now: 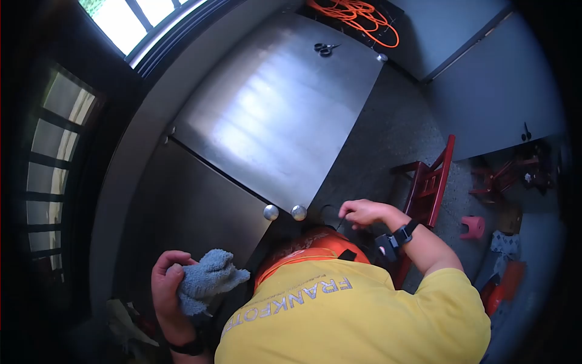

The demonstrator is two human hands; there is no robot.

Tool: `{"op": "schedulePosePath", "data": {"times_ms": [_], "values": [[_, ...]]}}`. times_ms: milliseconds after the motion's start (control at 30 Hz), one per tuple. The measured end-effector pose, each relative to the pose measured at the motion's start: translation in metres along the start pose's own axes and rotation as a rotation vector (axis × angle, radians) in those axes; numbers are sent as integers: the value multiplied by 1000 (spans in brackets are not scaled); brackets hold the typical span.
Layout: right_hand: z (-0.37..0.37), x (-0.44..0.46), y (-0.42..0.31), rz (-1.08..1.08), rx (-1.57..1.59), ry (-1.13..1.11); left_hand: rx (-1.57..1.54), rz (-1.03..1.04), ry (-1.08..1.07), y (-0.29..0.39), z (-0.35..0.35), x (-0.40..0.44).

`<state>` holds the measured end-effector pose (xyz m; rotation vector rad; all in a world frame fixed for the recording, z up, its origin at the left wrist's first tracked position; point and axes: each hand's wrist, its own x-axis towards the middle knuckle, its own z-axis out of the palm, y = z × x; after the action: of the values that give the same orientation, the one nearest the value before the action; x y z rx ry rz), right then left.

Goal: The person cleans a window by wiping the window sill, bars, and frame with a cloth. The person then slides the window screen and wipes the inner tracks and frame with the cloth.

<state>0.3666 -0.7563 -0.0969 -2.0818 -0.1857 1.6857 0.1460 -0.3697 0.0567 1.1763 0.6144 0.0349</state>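
Note:
A fluffy blue-grey cloth point(209, 280) is gripped in my left hand point(168, 282), with the thumb and fingers folded round its left side; it hangs over the dark metal surface. My right hand point(362, 213) is raised beside the orange garment at my waist, its fingers curled together. A thin dark line runs down from its fingertips, and I cannot make out what it belongs to. Just left of this hand are two round metal knobs point(298, 212) at the table corners.
Black scissors point(326, 49) lie on the shiny metal table point(273, 109). An orange cable point(357, 18) is coiled beyond it. On the right stand a red wooden chair point(431, 188) and a pink stool point(471, 227). More scissors point(526, 131) lie on the grey surface at far right.

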Motion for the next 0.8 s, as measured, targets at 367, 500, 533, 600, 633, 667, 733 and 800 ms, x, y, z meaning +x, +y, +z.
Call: {"op": "schedulePosePath", "data": {"times_ms": [367,500,533,600,633,667,733,800], "values": [[-258,-175,17,-419,-188,914,308,127,-26,61,118,70],[-357,-222,-34,-393,-374,895,342,290,150,100,148,56],[-378,-232,-55,-462,-465,864,409,339,191,117,156,48],[-408,-247,-110,-531,-683,819,453,393,237,156,170,34],[-415,-255,-147,-551,-801,785,500,447,332,176,174,28],[-419,-261,-184,-588,-912,762,597,461,341,203,174,25],[-413,-266,-255,-716,-1111,728,682,519,451,242,183,33],[-394,-256,-308,-958,-1209,716,575,636,698,258,209,61]]}}
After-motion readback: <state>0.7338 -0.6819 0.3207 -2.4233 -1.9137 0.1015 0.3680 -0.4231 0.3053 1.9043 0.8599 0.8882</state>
